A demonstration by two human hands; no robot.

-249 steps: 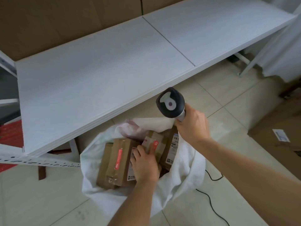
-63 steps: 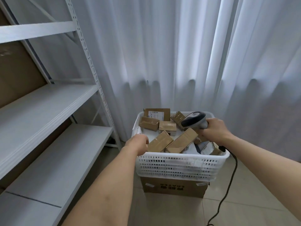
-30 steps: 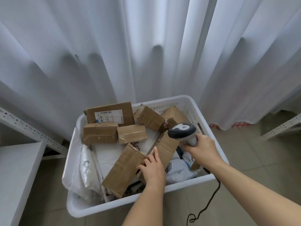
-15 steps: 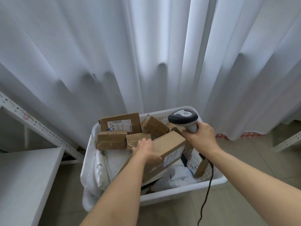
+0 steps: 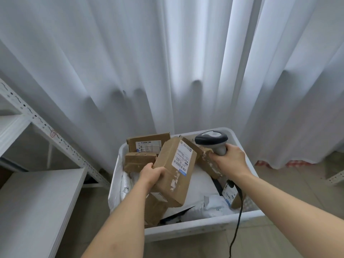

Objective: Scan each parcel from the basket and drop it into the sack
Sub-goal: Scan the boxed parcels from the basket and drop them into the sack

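Parcel point(image 5: 175, 172) gripped by left hand point(image 5: 151, 174) above basket point(image 5: 202, 227); right hand point(image 5: 229, 161) clasps scanner point(image 5: 212, 141).

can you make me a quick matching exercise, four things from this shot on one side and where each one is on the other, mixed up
Things
1. scanner
2. lifted box
3. labelled box
4. cable

Places
A. at the basket's far left corner
B. held in the left hand above the basket
C. held in the right hand
D. hanging over the basket's near rim toward the floor

Pairs: 1-C, 2-B, 3-A, 4-D
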